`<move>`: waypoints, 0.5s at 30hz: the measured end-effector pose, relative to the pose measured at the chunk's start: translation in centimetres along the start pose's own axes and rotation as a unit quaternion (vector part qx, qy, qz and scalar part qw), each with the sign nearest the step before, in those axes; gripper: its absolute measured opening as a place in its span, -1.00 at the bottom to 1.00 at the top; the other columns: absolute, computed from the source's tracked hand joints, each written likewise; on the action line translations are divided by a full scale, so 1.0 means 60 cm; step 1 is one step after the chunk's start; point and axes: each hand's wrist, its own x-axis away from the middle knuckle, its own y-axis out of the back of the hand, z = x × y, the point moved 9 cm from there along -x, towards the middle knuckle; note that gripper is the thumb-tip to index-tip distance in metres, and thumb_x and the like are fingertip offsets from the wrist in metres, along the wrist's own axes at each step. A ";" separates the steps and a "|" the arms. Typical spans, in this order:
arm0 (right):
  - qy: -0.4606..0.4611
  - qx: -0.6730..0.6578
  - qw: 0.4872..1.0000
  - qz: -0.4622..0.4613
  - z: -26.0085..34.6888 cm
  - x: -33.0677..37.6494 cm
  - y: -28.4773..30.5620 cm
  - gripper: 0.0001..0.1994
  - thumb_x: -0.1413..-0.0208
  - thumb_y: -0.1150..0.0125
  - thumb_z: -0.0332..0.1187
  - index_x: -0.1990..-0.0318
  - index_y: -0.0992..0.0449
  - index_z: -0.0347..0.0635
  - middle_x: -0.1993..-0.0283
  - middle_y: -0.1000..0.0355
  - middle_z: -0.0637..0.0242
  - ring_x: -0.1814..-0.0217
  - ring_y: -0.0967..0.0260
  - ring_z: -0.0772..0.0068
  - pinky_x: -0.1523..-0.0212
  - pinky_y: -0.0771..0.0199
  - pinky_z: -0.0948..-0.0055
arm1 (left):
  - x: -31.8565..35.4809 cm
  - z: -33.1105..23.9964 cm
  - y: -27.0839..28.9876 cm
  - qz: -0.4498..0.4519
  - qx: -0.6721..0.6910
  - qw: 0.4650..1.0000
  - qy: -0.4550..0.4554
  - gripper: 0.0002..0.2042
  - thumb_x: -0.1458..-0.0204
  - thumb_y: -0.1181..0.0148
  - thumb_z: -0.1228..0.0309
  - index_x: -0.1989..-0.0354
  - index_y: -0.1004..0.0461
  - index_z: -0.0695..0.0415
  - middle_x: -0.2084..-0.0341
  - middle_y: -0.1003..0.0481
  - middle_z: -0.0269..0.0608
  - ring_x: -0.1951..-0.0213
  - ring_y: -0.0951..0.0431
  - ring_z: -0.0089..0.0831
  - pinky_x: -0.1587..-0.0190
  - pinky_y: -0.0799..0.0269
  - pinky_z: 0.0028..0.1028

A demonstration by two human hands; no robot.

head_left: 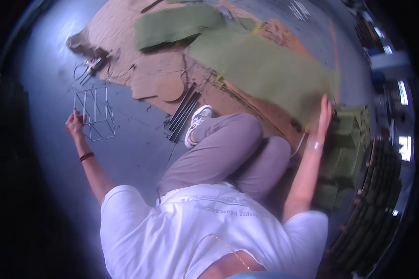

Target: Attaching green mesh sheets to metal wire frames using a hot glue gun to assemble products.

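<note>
"Where the left hand (74, 124) appears at the far left, what does it grasp?"

"An open, box-shaped frame of thin silver-grey metal rods (96, 106); the fingers are closed on its left side; behind it in the view lies the blue-grey floor (142, 144), though whether the frame touches that floor cannot be told."

"And the right hand (325, 116)?"

"It is extended on the opposite side, fingers straight and close together, with nothing visible in its grasp; it overlaps the right end of a long, flat, pale-green sheet (265, 63); contact between the two cannot be told."

"Which objects occupy the region between the hands?"

"Flattened brown cardboard (149, 69) on the floor, bearing a round tan disc (170, 88); just beside the disc, a row of slender dark bars (186, 115); farther back, a thick stack of green sheets (177, 28); the bars lie near the white shoe (199, 122) of the seated person."

"And nearest the right forearm?"

"A pile of folded green material (344, 149), at its outer side."
</note>
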 end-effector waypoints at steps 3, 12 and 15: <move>0.119 -0.078 0.988 0.055 0.100 -0.140 0.001 -0.58 -0.13 -0.02 -0.19 -0.05 -0.28 -0.30 0.00 -0.32 0.29 0.02 -0.27 0.44 0.00 -0.25 0.48 | 0.088 -0.227 -0.114 0.075 0.017 0.992 -0.098 -0.74 -0.06 -0.05 0.26 0.37 -0.50 0.24 0.66 -0.50 -0.19 0.62 -0.49 -0.54 0.55 -0.35 -0.63; 0.278 -0.269 0.902 -0.194 0.334 -0.339 0.421 -0.88 -0.05 -0.11 -0.47 0.28 -0.37 -0.31 0.24 -0.40 0.12 0.25 -0.41 0.14 0.26 -0.53 0.18 | 0.568 -0.609 -0.515 0.135 -0.084 0.767 -0.622 -0.78 0.08 -0.15 0.41 0.21 -0.42 -0.02 0.63 -0.48 -0.22 0.63 -0.48 -0.38 0.66 -0.35 -0.42; 0.254 -0.259 0.912 -0.189 0.292 -0.259 0.445 -0.82 -0.11 -0.04 -0.44 0.15 -0.37 -0.29 0.16 -0.39 0.12 0.14 -0.38 0.17 0.12 -0.46 0.19 | 0.738 -0.620 -0.625 0.143 -0.115 0.695 -0.696 -0.71 0.02 -0.01 0.43 0.08 -0.31 -0.03 0.67 -0.46 -0.27 0.66 -0.49 -0.37 0.69 -0.34 -0.40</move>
